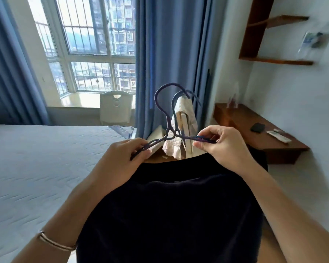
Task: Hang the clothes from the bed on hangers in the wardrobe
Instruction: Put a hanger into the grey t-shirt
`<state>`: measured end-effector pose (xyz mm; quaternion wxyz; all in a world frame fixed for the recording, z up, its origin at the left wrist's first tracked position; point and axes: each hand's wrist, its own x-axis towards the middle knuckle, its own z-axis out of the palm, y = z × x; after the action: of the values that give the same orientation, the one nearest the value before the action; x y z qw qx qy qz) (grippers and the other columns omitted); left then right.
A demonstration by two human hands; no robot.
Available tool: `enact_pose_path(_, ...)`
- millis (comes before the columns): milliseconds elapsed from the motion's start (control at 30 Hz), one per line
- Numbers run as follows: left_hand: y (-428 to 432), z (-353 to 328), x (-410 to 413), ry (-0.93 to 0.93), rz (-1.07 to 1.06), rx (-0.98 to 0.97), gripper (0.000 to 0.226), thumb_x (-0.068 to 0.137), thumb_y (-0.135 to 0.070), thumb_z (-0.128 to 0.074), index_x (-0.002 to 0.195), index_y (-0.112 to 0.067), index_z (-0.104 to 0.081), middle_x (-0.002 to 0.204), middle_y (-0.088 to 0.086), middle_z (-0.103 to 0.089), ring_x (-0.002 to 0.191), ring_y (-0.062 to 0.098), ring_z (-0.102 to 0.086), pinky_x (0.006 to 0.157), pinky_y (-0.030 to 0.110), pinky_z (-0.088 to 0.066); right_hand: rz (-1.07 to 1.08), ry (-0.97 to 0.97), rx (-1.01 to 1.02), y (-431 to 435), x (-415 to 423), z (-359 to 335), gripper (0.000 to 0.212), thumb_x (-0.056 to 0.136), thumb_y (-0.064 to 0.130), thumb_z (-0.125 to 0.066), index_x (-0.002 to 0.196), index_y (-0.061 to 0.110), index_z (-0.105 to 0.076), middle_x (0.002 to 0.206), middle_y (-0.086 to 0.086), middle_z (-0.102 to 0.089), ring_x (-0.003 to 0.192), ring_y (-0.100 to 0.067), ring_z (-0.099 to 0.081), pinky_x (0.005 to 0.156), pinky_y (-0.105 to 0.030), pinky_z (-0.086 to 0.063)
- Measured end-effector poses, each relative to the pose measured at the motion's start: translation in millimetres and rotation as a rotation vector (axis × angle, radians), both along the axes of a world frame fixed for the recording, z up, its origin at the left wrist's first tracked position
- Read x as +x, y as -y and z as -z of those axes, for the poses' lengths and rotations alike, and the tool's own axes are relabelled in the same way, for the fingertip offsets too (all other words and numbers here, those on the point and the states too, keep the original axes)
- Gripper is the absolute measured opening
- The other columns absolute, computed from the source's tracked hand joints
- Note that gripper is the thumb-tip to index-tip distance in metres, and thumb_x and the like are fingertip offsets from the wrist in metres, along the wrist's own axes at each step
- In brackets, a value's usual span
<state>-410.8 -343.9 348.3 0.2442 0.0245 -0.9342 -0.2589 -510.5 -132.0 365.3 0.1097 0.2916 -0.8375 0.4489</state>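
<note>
Hangers (pixel 168 126) span left hand (pixel 127 154) to right hand (pixel 222 147), hooks upward.

The left hand (pixel 129 150) and right hand (pixel 223 145) work in a tight pocket. Each grips one end of the hangers (pixel 168 130), whose hooks rise between them. Behind the hooks hang a beige cloth (pixel 184 128) and the curtain (pixel 171 54), barring the way forward. Below the hands a black garment (pixel 171 205) fills the space between the forearms. Left of the left hand, open room lies above the bed (pixel 36 164). Right of the right hand there is a gap before the desk (pixel 241 122), which carries a phone (pixel 257 127) and a remote (pixel 278 136). Shelves (pixel 254 25) jut from the wall above the desk.
</note>
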Motion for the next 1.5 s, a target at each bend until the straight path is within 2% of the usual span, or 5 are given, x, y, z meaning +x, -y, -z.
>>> enact_pose_path(367,112,-9,-123,0.014,-0.451,-0.098,0.029,0.092,-0.042,-0.042,0.1,-0.024,-0.063,0.087,-0.004,-0.069,0.088,0.021,-0.063,0.078,0.034,-0.047,-0.213,-0.015,0.076,142,-181,-24,0.012,0.075,0.014,-0.074,0.076,0.023,-0.068,0.052,0.021,-0.06,0.056,0.008,-0.056,0.059,-0.001,-0.041)
enact_pose_path(567,161,1,-198,-0.168,-0.62,-0.219,0.031,0.09,-0.037,-0.047,0.094,-0.014,-0.067,0.085,0.0,-0.072,0.075,0.026,-0.066,0.065,0.026,-0.036,-0.267,-0.107,0.216,216,-281,-16,0.008,0.081,0.03,-0.066,0.089,0.03,-0.067,0.077,0.019,-0.065,0.081,-0.008,-0.064,0.086,-0.039,-0.052)
enact_pose_path(1000,266,-11,-351,-0.183,-0.985,-0.329,0.04,0.086,-0.042,-0.042,0.087,-0.012,-0.069,0.073,0.0,-0.073,0.058,0.023,-0.067,0.053,0.03,-0.05,-0.781,-0.01,0.731,387,-498,-51,0.096,0.055,0.065,-0.069,0.139,0.042,-0.028,0.145,0.008,-0.039,0.133,-0.017,-0.038,0.111,-0.035,-0.032)
enact_pose_path(1300,363,-13,-381,-0.225,-1.169,-0.312,0.021,0.087,-0.024,-0.059,0.085,-0.005,-0.067,0.056,-0.003,-0.057,0.043,0.006,-0.037,0.046,0.013,-0.027,-0.858,-0.193,0.424,534,-558,-43,0.025,0.063,0.061,-0.067,0.066,0.038,-0.058,0.073,0.014,-0.058,0.078,-0.016,-0.058,0.081,-0.043,-0.051)
enact_pose_path(1500,451,9,-387,-0.205,-1.24,-0.224,0.026,0.088,-0.029,-0.055,0.089,-0.006,-0.067,0.05,-0.019,-0.036,0.045,-0.003,-0.037,0.043,0.016,-0.025,-0.81,-0.262,0.231,637,-555,-16,0.031,0.079,0.048,-0.065,0.067,0.019,-0.059,0.062,0.004,-0.057,0.066,-0.018,-0.054,0.057,-0.029,-0.038)
